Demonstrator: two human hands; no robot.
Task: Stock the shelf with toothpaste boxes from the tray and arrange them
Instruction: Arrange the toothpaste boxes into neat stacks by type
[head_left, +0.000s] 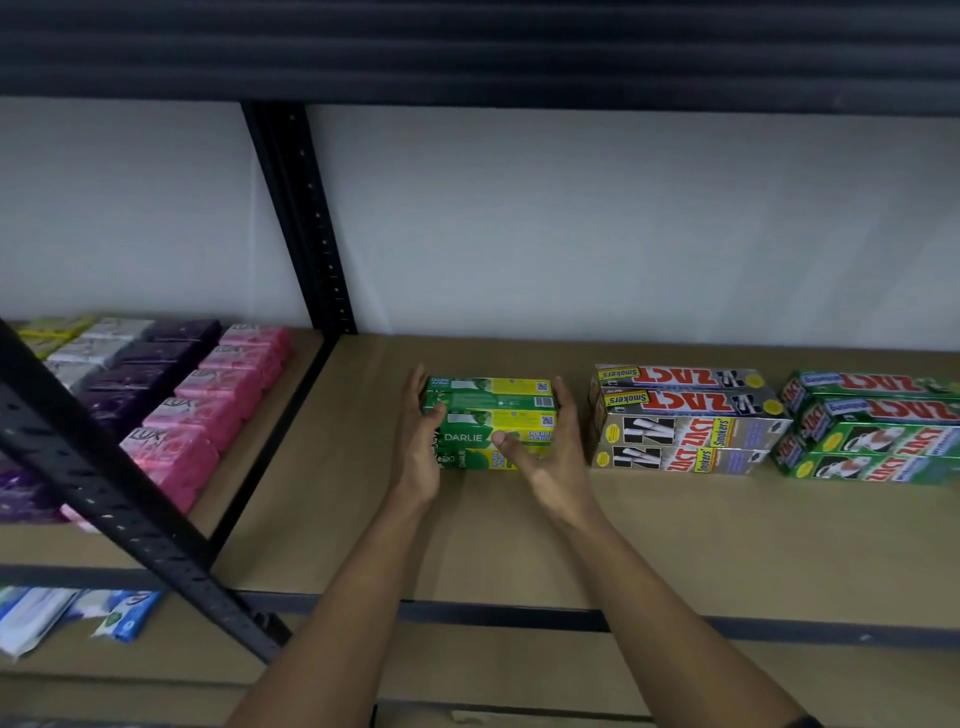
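A stack of green and yellow Darlie toothpaste boxes sits on the brown shelf board, two layers high. My left hand lies flat against the stack's left end, fingers straight. My right hand presses the right end with straight fingers, its thumb on the front face. To the right stand a stack of silver Zact boxes and a stack of green Zact boxes. No tray is in view.
Pink, purple and white soap packs fill the shelf bay to the left, behind a black slanted upright. A black post divides the bays. Blue and white packs lie on the lower shelf. A white wall backs the shelf.
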